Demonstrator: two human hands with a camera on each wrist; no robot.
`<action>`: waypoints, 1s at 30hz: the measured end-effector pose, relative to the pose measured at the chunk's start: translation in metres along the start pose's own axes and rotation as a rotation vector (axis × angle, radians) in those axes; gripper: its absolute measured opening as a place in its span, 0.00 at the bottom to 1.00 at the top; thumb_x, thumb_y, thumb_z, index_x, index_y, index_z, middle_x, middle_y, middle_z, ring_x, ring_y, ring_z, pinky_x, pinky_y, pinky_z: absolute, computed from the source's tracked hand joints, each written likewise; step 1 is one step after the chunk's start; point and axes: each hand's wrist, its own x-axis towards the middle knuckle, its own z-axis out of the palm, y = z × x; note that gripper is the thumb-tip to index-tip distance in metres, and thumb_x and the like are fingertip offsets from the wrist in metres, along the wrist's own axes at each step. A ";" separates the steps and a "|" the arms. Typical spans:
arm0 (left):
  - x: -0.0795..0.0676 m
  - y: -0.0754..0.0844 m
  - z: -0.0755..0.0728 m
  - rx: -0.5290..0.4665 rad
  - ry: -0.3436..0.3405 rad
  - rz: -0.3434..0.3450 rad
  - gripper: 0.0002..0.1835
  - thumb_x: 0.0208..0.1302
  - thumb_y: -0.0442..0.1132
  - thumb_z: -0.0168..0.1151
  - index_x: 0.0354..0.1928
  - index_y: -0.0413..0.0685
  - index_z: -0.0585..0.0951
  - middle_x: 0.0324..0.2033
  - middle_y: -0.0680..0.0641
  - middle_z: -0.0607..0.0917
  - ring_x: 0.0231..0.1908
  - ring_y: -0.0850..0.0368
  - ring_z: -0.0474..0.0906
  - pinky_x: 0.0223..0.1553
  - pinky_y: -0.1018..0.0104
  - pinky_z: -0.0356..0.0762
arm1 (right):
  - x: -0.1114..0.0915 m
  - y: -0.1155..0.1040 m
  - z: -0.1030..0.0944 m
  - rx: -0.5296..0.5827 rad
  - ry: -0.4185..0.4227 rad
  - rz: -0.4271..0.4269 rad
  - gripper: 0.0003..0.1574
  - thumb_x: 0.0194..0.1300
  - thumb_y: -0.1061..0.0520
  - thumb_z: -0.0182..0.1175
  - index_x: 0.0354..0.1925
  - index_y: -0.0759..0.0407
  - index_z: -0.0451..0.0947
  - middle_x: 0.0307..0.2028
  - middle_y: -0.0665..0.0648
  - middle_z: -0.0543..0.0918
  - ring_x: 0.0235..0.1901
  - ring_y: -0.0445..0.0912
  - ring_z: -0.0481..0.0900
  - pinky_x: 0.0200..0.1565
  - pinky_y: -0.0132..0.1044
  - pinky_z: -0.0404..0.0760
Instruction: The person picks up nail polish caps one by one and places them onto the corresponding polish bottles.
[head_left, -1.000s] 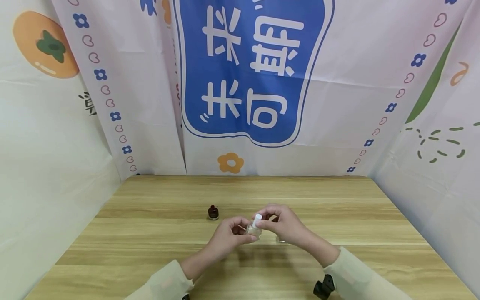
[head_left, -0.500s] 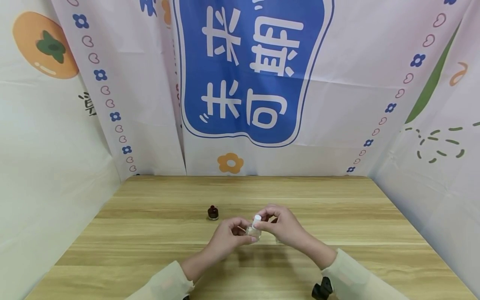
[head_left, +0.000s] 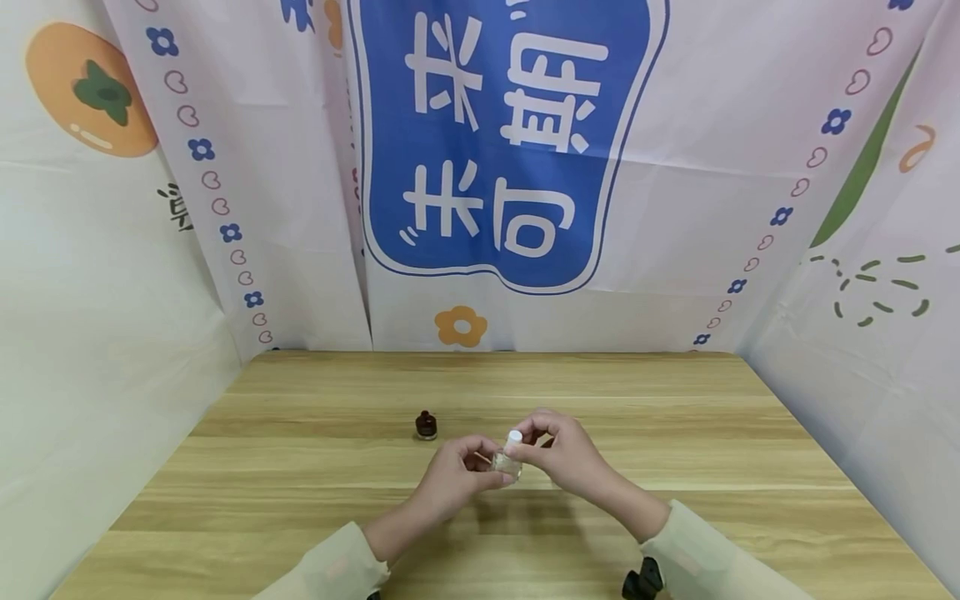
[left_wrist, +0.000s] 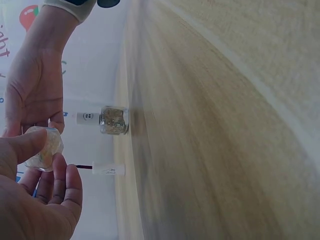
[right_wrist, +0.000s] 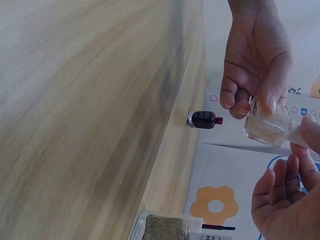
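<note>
Your left hand (head_left: 453, 473) pinches the bottle (head_left: 507, 465), your right hand (head_left: 566, 454) its white cap (head_left: 514, 437); a slackened left pinch could drop the bottle.

soft, even light brightens the pale backdrop (head_left: 675, 250) and picks out the grain of the desk (head_left: 480, 383) in the head view. faint, loose-edged shadows lie on the desk below the left hand (head_left: 456, 475) and the right hand (head_left: 566, 450), consistent with light from above. both wrist views appear dimmer and hazier, the nearest grain smeared out of focus. a pale sheen streaks the desk in the left wrist view; small highlights catch the held glass bottle (right_wrist: 267, 125).
</note>
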 end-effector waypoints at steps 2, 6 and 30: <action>0.000 0.001 -0.001 0.007 -0.005 0.003 0.12 0.51 0.32 0.74 0.37 0.39 0.83 0.32 0.49 0.83 0.32 0.56 0.79 0.32 0.68 0.79 | 0.000 0.001 0.000 0.000 -0.004 -0.007 0.08 0.61 0.52 0.69 0.35 0.53 0.82 0.34 0.50 0.79 0.37 0.47 0.76 0.39 0.39 0.77; -0.001 0.002 -0.002 0.003 -0.010 0.020 0.13 0.52 0.33 0.74 0.40 0.38 0.83 0.33 0.48 0.83 0.33 0.55 0.79 0.33 0.68 0.79 | 0.000 0.002 0.001 0.002 -0.003 -0.012 0.10 0.62 0.52 0.68 0.38 0.56 0.82 0.34 0.51 0.80 0.37 0.47 0.77 0.38 0.38 0.78; 0.000 0.003 -0.006 -0.005 -0.041 0.024 0.13 0.56 0.35 0.71 0.43 0.39 0.83 0.37 0.48 0.84 0.36 0.54 0.79 0.35 0.68 0.79 | 0.001 -0.001 0.004 0.087 0.051 0.028 0.12 0.61 0.54 0.68 0.39 0.59 0.79 0.34 0.53 0.82 0.37 0.50 0.79 0.37 0.37 0.80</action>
